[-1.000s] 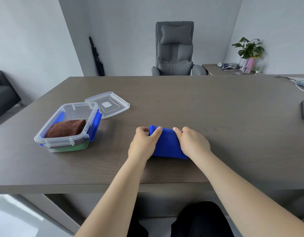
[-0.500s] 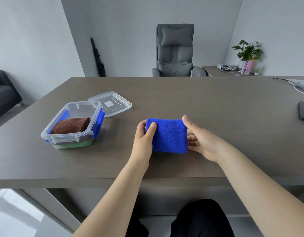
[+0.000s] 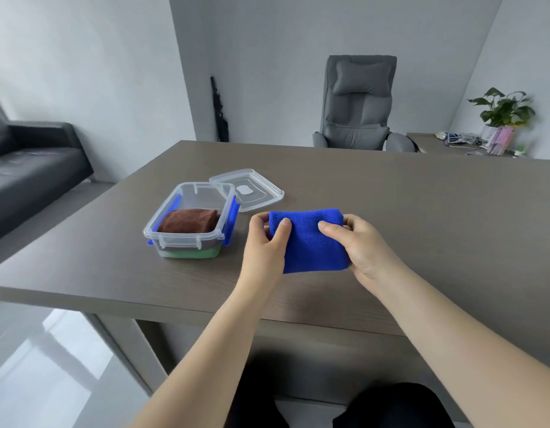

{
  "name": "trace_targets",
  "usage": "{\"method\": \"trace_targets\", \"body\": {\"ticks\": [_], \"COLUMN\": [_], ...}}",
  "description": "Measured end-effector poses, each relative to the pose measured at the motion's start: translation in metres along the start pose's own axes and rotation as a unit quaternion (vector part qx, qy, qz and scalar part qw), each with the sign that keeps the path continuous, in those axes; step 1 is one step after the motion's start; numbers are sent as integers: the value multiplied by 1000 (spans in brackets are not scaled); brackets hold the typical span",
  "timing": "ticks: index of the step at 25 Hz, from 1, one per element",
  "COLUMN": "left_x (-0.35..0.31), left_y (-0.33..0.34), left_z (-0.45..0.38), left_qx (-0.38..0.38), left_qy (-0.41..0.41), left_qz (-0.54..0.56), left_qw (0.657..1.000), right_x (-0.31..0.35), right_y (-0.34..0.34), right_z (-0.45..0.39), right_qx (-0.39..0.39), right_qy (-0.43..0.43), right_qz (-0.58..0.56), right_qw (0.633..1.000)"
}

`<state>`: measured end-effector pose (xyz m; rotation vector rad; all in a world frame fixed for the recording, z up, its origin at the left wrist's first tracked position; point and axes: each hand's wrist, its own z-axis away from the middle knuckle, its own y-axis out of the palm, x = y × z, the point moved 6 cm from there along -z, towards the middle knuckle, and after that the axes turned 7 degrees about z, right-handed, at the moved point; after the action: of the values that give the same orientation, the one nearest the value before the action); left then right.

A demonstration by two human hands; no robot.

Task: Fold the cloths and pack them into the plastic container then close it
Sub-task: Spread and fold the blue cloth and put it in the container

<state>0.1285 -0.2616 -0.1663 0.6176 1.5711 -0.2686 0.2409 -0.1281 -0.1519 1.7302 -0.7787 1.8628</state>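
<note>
A folded blue cloth (image 3: pixel 309 242) is held up above the table between both hands. My left hand (image 3: pixel 263 242) pinches its left edge, thumb on the front. My right hand (image 3: pixel 358 245) grips its right edge, thumb across the front. To the left stands the clear plastic container (image 3: pixel 175 239) with blue side clips, open. A folded brown cloth (image 3: pixel 188 220) lies inside on top of a green one (image 3: pixel 190 253). The clear lid (image 3: pixel 247 189) lies flat on the table just behind the container.
The grey table (image 3: pixel 422 217) reaches far to the right. A grey office chair (image 3: pixel 358 103) stands behind it. At the far left is a black sofa (image 3: pixel 29 162), and a side desk with a potted plant (image 3: pixel 502 112) at the far right.
Both hands lifted the folded blue cloth off the table and carried it left, closer to the container. My right hand went from open beside it to gripping its edge. The view turned left.
</note>
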Motion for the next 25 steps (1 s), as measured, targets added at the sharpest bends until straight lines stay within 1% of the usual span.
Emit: {"method": "trace_targets", "body": {"ticks": [4,7,11,14,18,21,25], "left_x": [-36,-62,-95,-110,-109,-98,-76], "left_y": [-60,-106,-152,-172,-181,-180,-176], "left_z": [-20,-44,-92,-133,-182,-210,-228], "left_qx": [-49,-86,-65,-58,-42,-32,-7], "left_qy": [57,73,91,102,114,118,121], "left_qz": [-99,-196,-309,-370,-439,-503,-572], "left_qw": [992,974,945,922,890,855,811], "right_x": [25,51,80,95,100,91,68], "right_y": [60,107,161,191,212,220,226], "right_z": [-10,-24,-58,-91,-136,-159,-173], "right_qx": [18,27,21,8,-8,-15,-8], "right_qy": [-71,-136,-185,-198,-193,-173,-145], "right_qz": [92,179,257,306,330,365,430], "right_qw": [993,974,948,931,924,915,891]}}
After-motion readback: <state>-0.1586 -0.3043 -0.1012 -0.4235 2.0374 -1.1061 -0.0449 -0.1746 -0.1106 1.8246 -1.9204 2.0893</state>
